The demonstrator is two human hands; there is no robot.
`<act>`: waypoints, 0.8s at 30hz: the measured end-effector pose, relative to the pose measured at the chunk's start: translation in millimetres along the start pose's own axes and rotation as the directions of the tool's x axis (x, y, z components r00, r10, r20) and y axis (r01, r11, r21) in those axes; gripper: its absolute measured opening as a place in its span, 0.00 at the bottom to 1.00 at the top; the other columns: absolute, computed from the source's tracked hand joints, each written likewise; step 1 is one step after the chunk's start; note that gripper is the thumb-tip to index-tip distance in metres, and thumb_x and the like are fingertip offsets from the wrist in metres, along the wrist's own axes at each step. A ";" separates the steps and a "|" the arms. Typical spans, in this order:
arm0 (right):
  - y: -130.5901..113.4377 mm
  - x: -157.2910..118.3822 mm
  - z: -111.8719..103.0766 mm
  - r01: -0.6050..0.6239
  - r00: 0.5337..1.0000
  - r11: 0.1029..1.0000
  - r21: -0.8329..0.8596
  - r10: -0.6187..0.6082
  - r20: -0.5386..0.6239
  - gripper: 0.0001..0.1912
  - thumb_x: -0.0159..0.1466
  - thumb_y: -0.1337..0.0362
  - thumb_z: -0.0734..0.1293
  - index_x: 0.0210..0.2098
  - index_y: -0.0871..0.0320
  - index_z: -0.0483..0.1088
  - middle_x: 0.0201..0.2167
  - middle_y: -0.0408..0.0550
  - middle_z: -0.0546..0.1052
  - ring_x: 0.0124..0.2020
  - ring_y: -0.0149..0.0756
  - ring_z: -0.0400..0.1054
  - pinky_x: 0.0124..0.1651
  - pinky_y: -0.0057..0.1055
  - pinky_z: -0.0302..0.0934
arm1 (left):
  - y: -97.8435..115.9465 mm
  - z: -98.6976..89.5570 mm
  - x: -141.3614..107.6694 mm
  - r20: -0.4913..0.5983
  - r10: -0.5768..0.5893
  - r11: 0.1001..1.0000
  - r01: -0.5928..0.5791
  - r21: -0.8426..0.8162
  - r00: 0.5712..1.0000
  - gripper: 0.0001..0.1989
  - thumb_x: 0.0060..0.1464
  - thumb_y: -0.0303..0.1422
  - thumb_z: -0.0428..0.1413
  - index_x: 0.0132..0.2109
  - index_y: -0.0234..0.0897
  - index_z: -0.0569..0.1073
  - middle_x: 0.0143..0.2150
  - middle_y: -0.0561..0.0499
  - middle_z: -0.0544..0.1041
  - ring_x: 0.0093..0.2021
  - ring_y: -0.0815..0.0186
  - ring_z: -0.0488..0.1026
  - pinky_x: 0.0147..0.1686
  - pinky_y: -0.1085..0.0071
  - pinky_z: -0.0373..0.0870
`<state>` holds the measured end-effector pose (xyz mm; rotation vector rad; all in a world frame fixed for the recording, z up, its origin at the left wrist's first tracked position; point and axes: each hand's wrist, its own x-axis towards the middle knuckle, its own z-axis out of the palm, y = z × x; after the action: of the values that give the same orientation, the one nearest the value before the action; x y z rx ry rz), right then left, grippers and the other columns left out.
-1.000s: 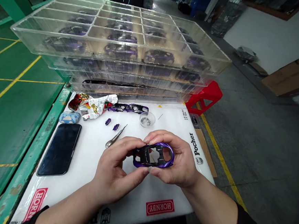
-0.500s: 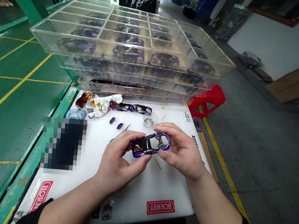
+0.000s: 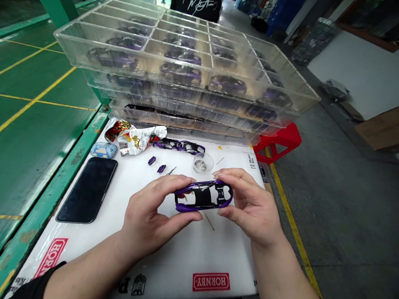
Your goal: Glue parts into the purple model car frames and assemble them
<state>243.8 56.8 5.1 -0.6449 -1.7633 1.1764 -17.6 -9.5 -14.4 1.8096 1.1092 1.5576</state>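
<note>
A purple and black model car body [image 3: 203,196] is held between both hands above the white work surface, its openings showing. My left hand [image 3: 156,210] pinches its left end, thumb below and fingers above. On its right end my right hand [image 3: 250,204] has thumb and fingers closed. Beyond the hands lie two small purple parts [image 3: 161,168], a thin metal tool [image 3: 171,171] and a round clear dish [image 3: 203,163] with small bits in it. A thin stick [image 3: 209,221] lies under the car body. More purple car bodies [image 3: 192,147] rest farther back.
Stacked clear trays [image 3: 178,69] of purple bodies stand at the back. A phone [image 3: 87,190], a blue item [image 3: 103,150] and a crumpled wrapper [image 3: 136,138] lie left. A red stool [image 3: 279,142] stands right; a person's dark top [image 3: 197,2] shows behind.
The car body has turned in my hands, so its openings now face the camera more directly. The view has shifted slightly.
</note>
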 end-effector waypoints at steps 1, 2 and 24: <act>0.3 0.2 -0.2 0.005 1.000 1.000 0.007 -0.005 0.005 0.28 0.73 0.53 0.84 0.70 0.37 0.81 0.63 0.51 0.76 0.66 0.51 0.70 0.71 0.48 0.69 | -0.2 -0.1 0.4 -0.001 0.012 1.000 -0.012 -0.001 1.000 0.37 0.59 0.34 0.78 0.72 0.51 0.77 0.62 0.43 0.86 0.61 0.51 0.85 0.67 0.53 0.82; 0.6 0.5 -0.4 0.009 1.000 1.000 0.014 -0.009 0.011 0.27 0.74 0.53 0.84 0.70 0.37 0.80 0.62 0.51 0.75 0.65 0.50 0.70 0.71 0.46 0.69 | -0.3 -0.2 0.7 -0.006 0.019 1.000 -0.019 -0.002 1.000 0.37 0.59 0.34 0.79 0.72 0.51 0.77 0.62 0.44 0.86 0.61 0.52 0.85 0.68 0.54 0.82; 27.6 10.0 1.2 -0.243 0.955 0.898 0.367 0.288 -0.072 0.21 0.69 0.49 0.87 0.41 0.60 0.82 0.34 0.48 0.79 0.27 0.34 0.74 0.32 0.29 0.71 | -15.3 2.0 9.8 0.022 0.176 0.956 -0.176 0.237 0.984 0.35 0.68 0.27 0.70 0.75 0.50 0.71 0.67 0.40 0.85 0.64 0.50 0.85 0.52 0.59 0.90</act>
<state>236.7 75.7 -16.2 -0.7372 -1.3377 1.5619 -19.5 7.1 -21.7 2.1183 1.2066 1.5779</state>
